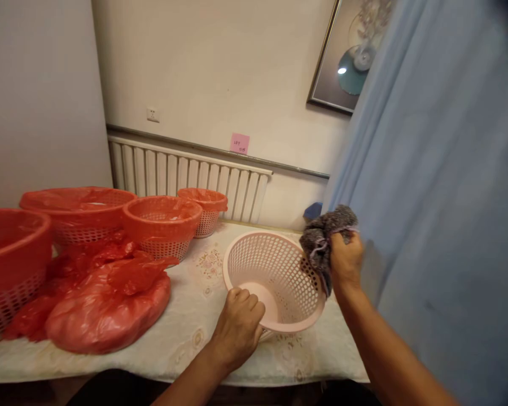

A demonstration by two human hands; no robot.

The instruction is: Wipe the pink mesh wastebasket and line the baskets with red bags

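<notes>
A pale pink plastic basket (275,242) with a perforated wall stands tilted on the patterned tablecloth, and nothing shows inside it. My left hand (240,324) is closed over its near left rim, the fingers curled inside. In my right hand (347,259) is a bunched dark grey cloth (322,239), gripped in a closed fist. The cloth lies against the outer right side of the basket, below the rim; its dark colour shows through the holes there.
Several baskets lined with red plastic bags, such as this one (163,225), stand at the left. A full red plastic bag (110,310) lies before them. A blue curtain (440,186) hangs close on the right. Behind the table (186,304) is a radiator (165,166).
</notes>
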